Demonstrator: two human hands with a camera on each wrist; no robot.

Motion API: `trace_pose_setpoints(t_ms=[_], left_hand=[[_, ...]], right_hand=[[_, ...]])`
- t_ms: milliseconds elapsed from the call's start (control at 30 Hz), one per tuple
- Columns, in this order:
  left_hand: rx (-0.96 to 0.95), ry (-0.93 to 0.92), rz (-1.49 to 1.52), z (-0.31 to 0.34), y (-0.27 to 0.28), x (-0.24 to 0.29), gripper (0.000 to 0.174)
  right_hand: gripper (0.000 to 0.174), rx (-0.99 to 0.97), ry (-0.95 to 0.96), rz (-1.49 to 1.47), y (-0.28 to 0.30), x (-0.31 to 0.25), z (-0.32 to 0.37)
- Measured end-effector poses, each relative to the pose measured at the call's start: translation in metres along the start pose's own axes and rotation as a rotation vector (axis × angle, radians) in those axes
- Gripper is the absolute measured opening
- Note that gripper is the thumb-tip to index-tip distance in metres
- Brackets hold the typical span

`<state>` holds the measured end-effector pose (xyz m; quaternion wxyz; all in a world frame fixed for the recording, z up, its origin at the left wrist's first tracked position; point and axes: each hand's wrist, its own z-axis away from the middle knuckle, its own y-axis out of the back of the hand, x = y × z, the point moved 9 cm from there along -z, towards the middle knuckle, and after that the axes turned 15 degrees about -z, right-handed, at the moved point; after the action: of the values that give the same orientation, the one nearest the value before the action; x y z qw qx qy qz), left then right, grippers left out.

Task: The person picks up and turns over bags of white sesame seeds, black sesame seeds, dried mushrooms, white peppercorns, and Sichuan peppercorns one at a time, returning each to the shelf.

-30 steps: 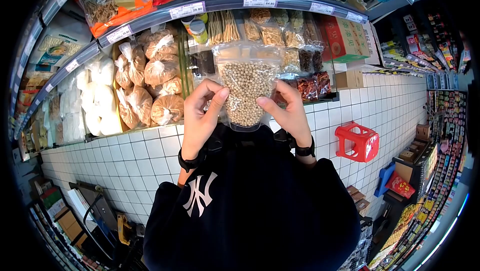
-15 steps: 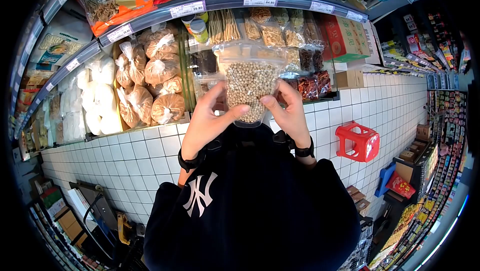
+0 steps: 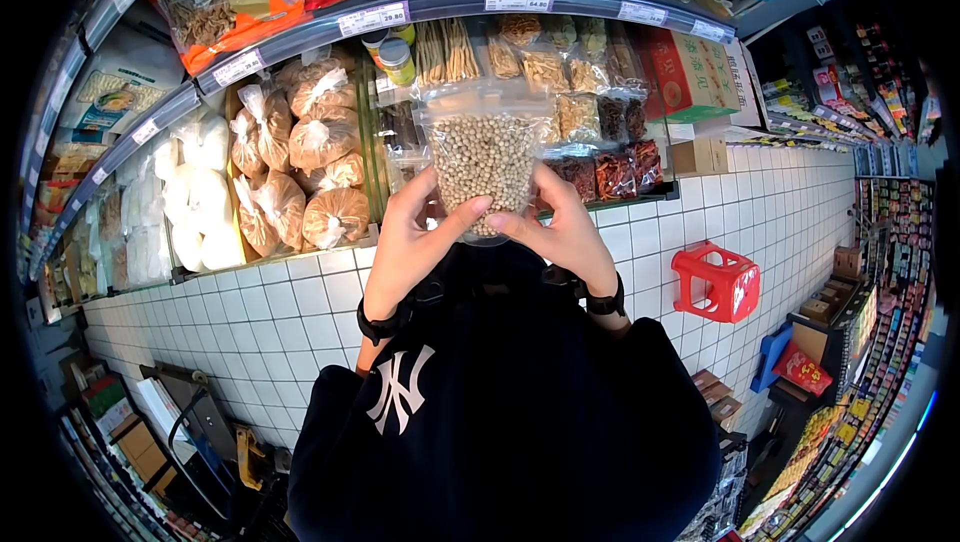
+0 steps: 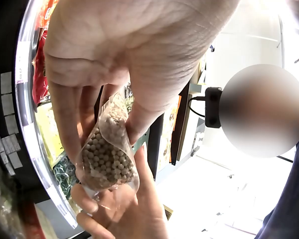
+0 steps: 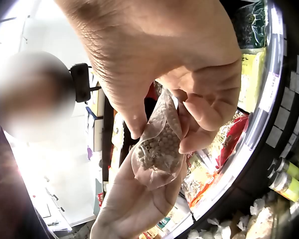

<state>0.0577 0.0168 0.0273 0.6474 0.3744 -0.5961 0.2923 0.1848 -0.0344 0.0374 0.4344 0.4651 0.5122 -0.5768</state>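
A clear zip bag (image 3: 485, 157) full of pale round peppercorns is held up in front of the chest, its zip top pointing away from the body. My left hand (image 3: 408, 252) grips its left side, thumb (image 3: 462, 218) across the lower front and fingers behind. From the right side my right hand (image 3: 572, 247) holds it the same way, the two thumbs nearly meeting near the bottom. In the left wrist view the bag (image 4: 107, 162) shows from its bottom end, bulging between both hands. The right wrist view also shows this bag (image 5: 159, 149) between thumb and fingers.
Beyond the bag is a low bin with packets of dried goods (image 3: 545, 72) and several yellow-lidded jars (image 3: 397, 62). Tied bags of brown powder (image 3: 335, 217) lie to the left. A shelf edge with price tags (image 3: 375, 19) curves above. A red stool (image 3: 715, 282) stands on the tiled floor.
My left thumb has slid from the bag's left edge onto its lower front. The right thumb has moved down and inward. The bag shifted right, then back left, and slightly away from the body.
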Motion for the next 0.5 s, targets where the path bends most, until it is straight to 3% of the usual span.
trace_pose_setpoints(t_ms=[267,500], left_hand=[[0.019,0.01,0.051,-0.001,0.0005,0.0035,0.034],[-0.036,-0.001,0.089,-0.001,-0.0008,0.0017,0.042]], right_hand=[[0.053,-0.013,-0.007,0.106,0.0051,0.0073,-0.0002],[0.044,-0.02,-0.028,0.114,0.0045,0.0091,-0.0005]])
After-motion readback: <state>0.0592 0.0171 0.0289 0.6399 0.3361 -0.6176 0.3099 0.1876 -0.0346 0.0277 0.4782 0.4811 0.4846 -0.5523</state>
